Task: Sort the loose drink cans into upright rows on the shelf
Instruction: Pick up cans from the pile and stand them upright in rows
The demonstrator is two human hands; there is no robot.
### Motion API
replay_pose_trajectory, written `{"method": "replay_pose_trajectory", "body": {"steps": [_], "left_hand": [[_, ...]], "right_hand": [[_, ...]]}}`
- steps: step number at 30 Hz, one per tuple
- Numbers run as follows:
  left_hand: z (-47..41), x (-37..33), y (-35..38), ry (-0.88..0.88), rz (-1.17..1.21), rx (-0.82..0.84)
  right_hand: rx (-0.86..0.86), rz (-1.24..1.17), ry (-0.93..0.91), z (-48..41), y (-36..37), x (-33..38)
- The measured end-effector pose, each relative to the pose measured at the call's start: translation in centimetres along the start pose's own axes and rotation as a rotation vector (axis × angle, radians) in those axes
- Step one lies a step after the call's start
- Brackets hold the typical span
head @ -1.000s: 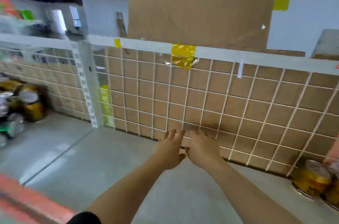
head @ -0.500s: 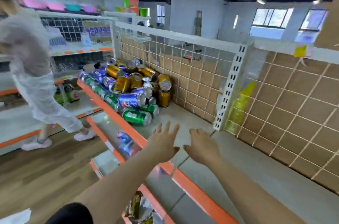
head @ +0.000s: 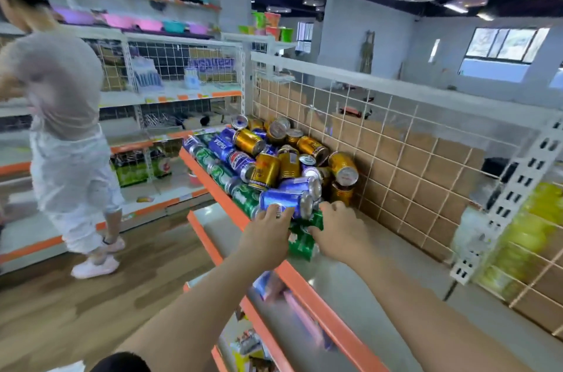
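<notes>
Orange edging (head: pixel 213 185) runs along the front of the grey shelf (head: pixel 350 289), and the pile of cans (head: pixel 274 164) is heaped on that shelf against a wire grid (head: pixel 396 158) backed with brown cardboard. Within the pile, gold cans (head: pixel 265 170) lie tumbled on top, with blue and green ones on their sides along its front.

Both hands are at the near end of the pile. The left hand (head: pixel 268 231) reaches out with its fingers stretched, the tips laid against a blue can (head: pixel 286 202) lying on its side there. The right hand (head: pixel 338 231) is just beside it, fingers bent over a green can (head: pixel 301 239) that lies under the blue one, thumb on its side. I cannot tell whether that hand truly grips it.

Below the pile, on a lower shelf, something blue (head: pixel 268 284) shows only as a blur. Well to the left of the pile, a person (head: pixel 67 115) in pale clothes stands on the wooden floor
</notes>
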State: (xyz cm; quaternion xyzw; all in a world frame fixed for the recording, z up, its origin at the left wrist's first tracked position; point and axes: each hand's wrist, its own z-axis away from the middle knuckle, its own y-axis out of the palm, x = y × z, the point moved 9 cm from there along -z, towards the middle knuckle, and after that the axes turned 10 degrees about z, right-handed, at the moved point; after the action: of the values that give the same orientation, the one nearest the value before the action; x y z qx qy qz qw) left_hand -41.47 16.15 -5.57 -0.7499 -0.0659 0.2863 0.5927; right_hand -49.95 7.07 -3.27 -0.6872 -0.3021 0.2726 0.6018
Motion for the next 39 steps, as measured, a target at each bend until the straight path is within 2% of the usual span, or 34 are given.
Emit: {"method": "replay_pose_trajectory", "body": {"steps": [6, 12, 18, 25, 30, 35, 39], "left_hand": [[-7.3, 5.1, -3.4, 0.004, -0.083, -0.023], [-15.9, 8.6, -6.0, -0.016, -0.100, 0.014], [-21.3, 8.6, -5.3, 0.029, -0.078, 0.092], [-24.3, 8.1, -2.8, 0.064, -0.045, 0.384], [-25.0, 7.8, -2.5, 0.083, -0.064, 0.560], [-25.4, 8.4, -2.3, 0.110, -0.034, 0.634], [-24.9, 8.3, -2.4, 0.134, 0.026, 0.592]], "right_hand": [[-0.076, -0.016, -0.034, -9.7, -2.1, 3.1], [-0.003, -0.075, -0.028, -18.5, -1.7, 3.5], [0.097, -0.083, -0.004, -23.8, 0.9, 2.8], [0.305, -0.103, 0.037, -26.2, 3.3, 2.3], [0.389, 0.035, 0.046, -25.6, 4.2, 2.9], [0.377, 0.139, 0.086, -24.8, 4.5, 3.3], [0.392, 0.069, 0.123, -23.9, 5.6, 3.5]]}}
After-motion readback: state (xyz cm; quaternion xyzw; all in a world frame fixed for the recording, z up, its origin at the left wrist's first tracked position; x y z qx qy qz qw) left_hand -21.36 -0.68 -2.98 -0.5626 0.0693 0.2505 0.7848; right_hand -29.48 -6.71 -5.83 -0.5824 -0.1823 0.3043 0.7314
